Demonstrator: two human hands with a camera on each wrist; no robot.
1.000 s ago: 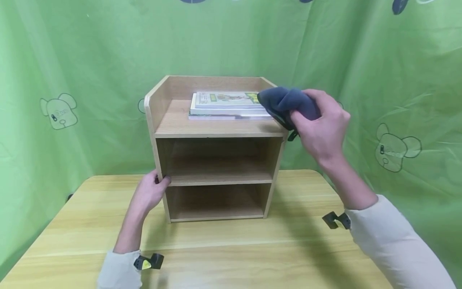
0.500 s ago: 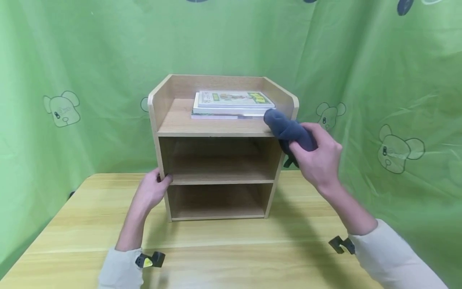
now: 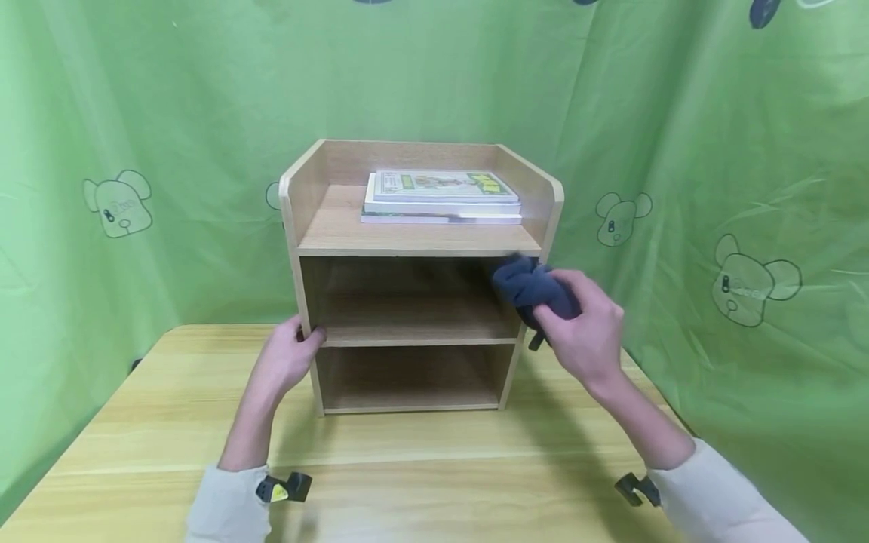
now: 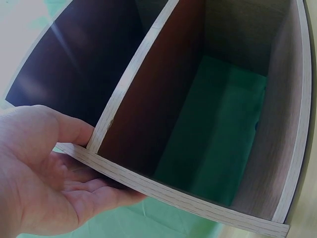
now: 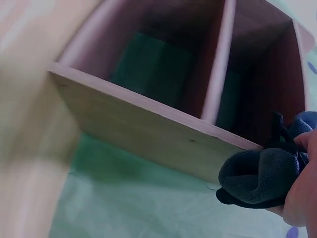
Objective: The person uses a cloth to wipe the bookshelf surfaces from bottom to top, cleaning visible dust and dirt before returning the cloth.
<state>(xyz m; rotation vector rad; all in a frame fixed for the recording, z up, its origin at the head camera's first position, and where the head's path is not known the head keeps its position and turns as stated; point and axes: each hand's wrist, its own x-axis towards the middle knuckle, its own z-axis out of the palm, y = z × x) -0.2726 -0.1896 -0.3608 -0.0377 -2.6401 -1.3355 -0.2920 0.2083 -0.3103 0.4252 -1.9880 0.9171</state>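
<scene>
A small wooden shelf unit [image 3: 407, 338] stands on the table, with two open compartments below a walled top. My left hand [image 3: 285, 362] grips its left side panel, thumb at the front edge beside the middle shelf; the left wrist view shows the fingers [image 4: 99, 196] on the panel's outer side. My right hand [image 3: 589, 332] holds a bunched dark blue cloth [image 3: 532, 285] against the right side panel's front edge, just below the top board. In the right wrist view the cloth [image 5: 262, 173] wraps over that edge, with a dark strap-like bit hanging from it.
A stack of several books [image 3: 441, 197] lies on the unit's top, between its raised walls. The light wood table [image 3: 421, 483] extends in front and to both sides. A green curtain [image 3: 434, 68] with mouse-head prints hangs behind and at the sides.
My right hand has moved down with the cloth, from beside the top's right wall to the side panel's front edge below the top board. The left hand keeps its grip.
</scene>
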